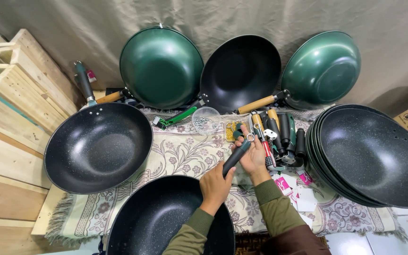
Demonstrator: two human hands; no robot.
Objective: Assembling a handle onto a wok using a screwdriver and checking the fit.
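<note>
Handle [234, 158], dark and slanted, sits pinched between my left hand [215, 185] and right hand [252, 156], above the front pan [159, 219]. Spare handles [282, 134] crowd my right; a stack of pans [374, 156] lies beyond.

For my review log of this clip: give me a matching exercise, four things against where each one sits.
1 black handle
2 stacked pans
3 clear bowl
4 wooden boards

A far left
B held by both hands
C right side of the cloth
D behind the hands, below the leaning woks

Pairs: 1-B, 2-C, 3-D, 4-A. The left hand and right hand share the handle.
</note>
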